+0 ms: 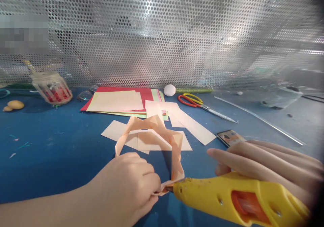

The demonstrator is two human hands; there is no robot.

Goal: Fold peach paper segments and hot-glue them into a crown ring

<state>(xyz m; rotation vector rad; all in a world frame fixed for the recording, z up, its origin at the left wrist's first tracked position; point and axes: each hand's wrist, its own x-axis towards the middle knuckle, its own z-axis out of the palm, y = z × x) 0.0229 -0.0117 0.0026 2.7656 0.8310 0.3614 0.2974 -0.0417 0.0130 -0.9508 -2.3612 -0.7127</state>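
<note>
My left hand (134, 183) pinches the near end of a folded peach paper strip (177, 142), which stands on edge in a zigzag, open-looking loop. A yellow hot glue gun (210, 193) lies across the lower right, its nozzle touching the strip just beside my left fingertips. My right hand (263, 163) is around the glue gun from behind, with its fingers stretched along the far side; the handle and part of the grip are out of sight. Flat pale paper strips (194, 122) lie beyond the loop, some overlapping.
A stack of coloured paper (116, 100) is at the back. Scissors (194, 100) with red and yellow handles, a white ball (169, 90) and a phone (229, 137) are on the right. A clear glue stick (260, 120) lies farther right. A glass jar (53, 87) stands back left.
</note>
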